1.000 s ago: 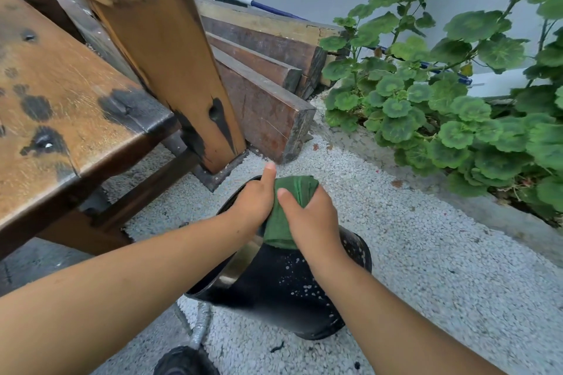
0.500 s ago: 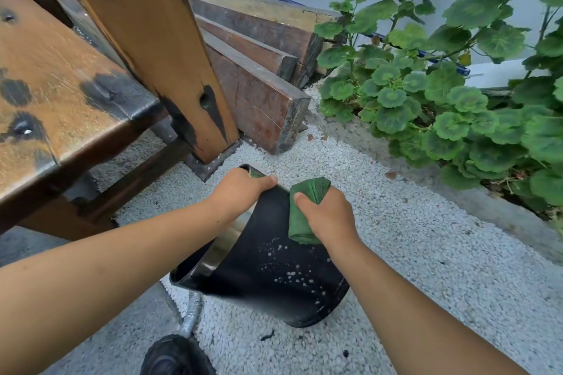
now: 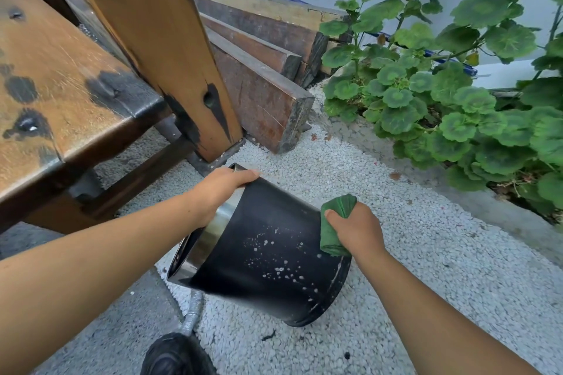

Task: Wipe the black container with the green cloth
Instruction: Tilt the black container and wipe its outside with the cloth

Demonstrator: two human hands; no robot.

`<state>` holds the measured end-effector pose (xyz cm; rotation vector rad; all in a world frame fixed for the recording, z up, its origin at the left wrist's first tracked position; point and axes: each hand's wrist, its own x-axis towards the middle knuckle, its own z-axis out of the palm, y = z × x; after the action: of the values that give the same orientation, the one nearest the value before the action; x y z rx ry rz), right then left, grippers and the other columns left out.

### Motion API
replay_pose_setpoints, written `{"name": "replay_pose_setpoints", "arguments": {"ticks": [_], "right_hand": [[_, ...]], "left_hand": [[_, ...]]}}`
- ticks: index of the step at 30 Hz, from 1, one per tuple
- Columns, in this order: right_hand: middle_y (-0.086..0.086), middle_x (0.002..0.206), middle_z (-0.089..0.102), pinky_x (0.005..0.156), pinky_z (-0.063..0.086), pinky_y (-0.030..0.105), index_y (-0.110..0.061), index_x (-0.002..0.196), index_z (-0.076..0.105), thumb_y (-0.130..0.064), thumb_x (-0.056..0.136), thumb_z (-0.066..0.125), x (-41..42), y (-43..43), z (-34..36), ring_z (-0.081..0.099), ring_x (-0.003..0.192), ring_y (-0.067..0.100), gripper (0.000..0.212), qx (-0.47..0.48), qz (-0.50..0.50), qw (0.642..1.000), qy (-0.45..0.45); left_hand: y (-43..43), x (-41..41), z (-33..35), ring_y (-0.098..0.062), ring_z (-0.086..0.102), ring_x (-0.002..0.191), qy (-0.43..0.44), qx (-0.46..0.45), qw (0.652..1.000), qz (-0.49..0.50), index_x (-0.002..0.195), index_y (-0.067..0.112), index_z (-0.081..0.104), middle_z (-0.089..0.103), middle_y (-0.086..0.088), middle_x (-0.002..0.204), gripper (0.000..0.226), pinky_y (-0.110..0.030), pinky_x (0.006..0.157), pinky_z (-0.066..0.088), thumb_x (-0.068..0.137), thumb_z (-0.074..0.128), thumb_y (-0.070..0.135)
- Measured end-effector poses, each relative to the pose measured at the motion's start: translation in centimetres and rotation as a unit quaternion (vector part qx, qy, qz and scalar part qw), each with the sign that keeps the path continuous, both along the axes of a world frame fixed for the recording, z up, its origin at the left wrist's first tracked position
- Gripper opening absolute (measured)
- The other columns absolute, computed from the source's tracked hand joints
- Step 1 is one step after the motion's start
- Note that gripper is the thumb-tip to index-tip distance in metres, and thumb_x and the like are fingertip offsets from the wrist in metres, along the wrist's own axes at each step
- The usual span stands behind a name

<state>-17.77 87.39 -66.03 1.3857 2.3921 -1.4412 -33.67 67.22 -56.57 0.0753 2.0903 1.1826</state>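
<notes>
The black container (image 3: 268,256) is a round bucket with a shiny metal rim, tipped on its side on the pebble ground, mouth toward the lower left. White specks dot its wall. My left hand (image 3: 219,192) grips the upper edge of the rim. My right hand (image 3: 355,230) is closed on the folded green cloth (image 3: 332,228) and presses it against the container's wall near the base, on its right side.
A worn wooden bench (image 3: 61,94) and its thick leg (image 3: 170,64) stand close on the left. Stacked timber planks (image 3: 265,70) lie behind. Leafy green plants (image 3: 457,94) fill the right behind a concrete kerb. A dark shoe (image 3: 176,356) is at the bottom.
My right hand has slid the green cloth from near the rim down the wall toward the base. My left hand kept hold of the rim while the container tilted further.
</notes>
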Motion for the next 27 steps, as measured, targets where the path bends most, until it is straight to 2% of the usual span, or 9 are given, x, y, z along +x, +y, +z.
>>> {"name": "replay_pose_setpoints", "arguments": {"ticks": [2, 6, 8, 10, 12, 15, 19, 23, 27], "right_hand": [[0.001, 0.084, 0.065, 0.06, 0.043, 0.03, -0.015, 0.094, 0.064, -0.045, 0.089, 0.071, 0.2, 0.2, -0.3, 0.06, 0.071, 0.018, 0.032, 0.005, -0.015, 1.0, 0.005], [0.004, 0.088, 0.069, 0.073, 0.056, 0.037, -0.019, 0.088, 0.065, -0.04, 0.088, 0.073, 0.4, 0.7, -0.4, 0.068, 0.084, 0.027, 0.023, -0.079, -0.109, 0.988, 0.072], [0.012, 0.097, 0.072, 0.086, 0.06, 0.048, -0.017, 0.09, 0.066, -0.035, 0.088, 0.075, 0.7, 0.4, -0.2, 0.071, 0.09, 0.033, 0.02, -0.186, -0.172, 0.961, 0.113], [0.017, 0.103, 0.073, 0.089, 0.06, 0.055, -0.012, 0.098, 0.068, -0.031, 0.089, 0.076, 1.1, -0.5, 0.0, 0.072, 0.094, 0.037, 0.022, -0.275, -0.207, 0.929, 0.132], [0.018, 0.103, 0.074, 0.084, 0.062, 0.053, -0.01, 0.102, 0.068, -0.03, 0.09, 0.076, 1.6, -1.7, 0.0, 0.073, 0.093, 0.037, 0.024, -0.322, -0.223, 0.91, 0.131], [0.018, 0.102, 0.075, 0.078, 0.063, 0.046, -0.009, 0.103, 0.07, -0.029, 0.09, 0.077, 1.6, -2.8, 0.4, 0.074, 0.092, 0.036, 0.025, -0.347, -0.226, 0.899, 0.142], [0.019, 0.104, 0.073, 0.072, 0.062, 0.043, -0.01, 0.105, 0.065, -0.028, 0.09, 0.078, 1.0, -1.6, 1.1, 0.073, 0.093, 0.037, 0.026, -0.361, -0.243, 0.885, 0.164], [0.017, 0.105, 0.072, 0.065, 0.062, 0.038, -0.012, 0.103, 0.063, -0.029, 0.09, 0.078, 0.6, -0.5, 1.1, 0.073, 0.092, 0.035, 0.026, -0.351, -0.263, 0.882, 0.171], [0.018, 0.104, 0.072, 0.065, 0.062, 0.038, -0.011, 0.101, 0.064, -0.028, 0.09, 0.077, 0.3, -0.2, 0.6, 0.073, 0.092, 0.037, 0.024, -0.338, -0.256, 0.892, 0.159]], "left_hand": [[-1.1, 0.0, -0.1, -0.023, 0.045, 0.139, -0.042, 0.013, 0.999, -0.019, 0.139, 0.013, 0.054, 0.055, 0.002, 0.145, 0.077, -0.044, 0.121, 0.026, 0.078, 0.074, 0.056], [-2.7, 0.2, -0.2, -0.029, 0.043, 0.142, -0.047, 0.005, 0.998, -0.05, 0.149, 0.014, 0.041, 0.048, -0.006, 0.153, 0.106, -0.049, 0.121, 0.026, 0.062, 0.078, 0.062], [-3.5, 0.1, -0.4, -0.029, 0.048, 0.138, -0.041, 0.011, 0.999, -0.034, 0.147, 0.012, 0.045, 0.053, -0.008, 0.149, 0.097, -0.05, 0.12, 0.028, 0.069, 0.076, 0.06], [-4.2, -0.2, -0.4, -0.025, 0.065, 0.12, -0.03, 0.014, 0.999, -0.025, 0.128, 0.01, 0.065, 0.072, -0.006, 0.127, 0.062, -0.049, 0.117, 0.035, 0.083, 0.071, 0.052], [-4.7, -0.3, -0.3, -0.02, 0.073, 0.104, -0.019, 0.005, 1.0, -0.013, 0.108, 0.011, 0.075, 0.08, -0.002, 0.105, 0.04, -0.046, 0.115, 0.038, 0.092, 0.064, 0.046], [-4.8, -0.2, -0.1, -0.021, 0.068, 0.11, -0.024, -0.012, 0.999, 0.018, 0.105, 0.011, 0.076, 0.08, 0.0, 0.101, 0.04, -0.044, 0.118, 0.032, 0.095, 0.061, 0.046], [-3.5, 0.0, 0.6, -0.025, 0.068, 0.112, -0.059, -0.013, 0.997, 0.053, 0.108, 0.012, 0.075, 0.076, -0.006, 0.118, 0.04, -0.046, 0.114, 0.039, 0.094, 0.062, 0.046], [-2.5, -0.1, 0.0, -0.03, 0.037, 0.145, -0.077, -0.012, 0.991, 0.11, 0.136, 0.011, 0.059, 0.046, -0.008, 0.155, 0.06, -0.053, 0.122, 0.021, 0.092, 0.062, 0.052], [-2.1, 0.4, -1.2, -0.028, 0.02, 0.152, -0.05, -0.013, 0.99, 0.128, 0.152, 0.011, 0.038, 0.026, -0.005, 0.165, 0.074, -0.05, 0.121, 0.011, 0.096, 0.054, 0.056]]}}
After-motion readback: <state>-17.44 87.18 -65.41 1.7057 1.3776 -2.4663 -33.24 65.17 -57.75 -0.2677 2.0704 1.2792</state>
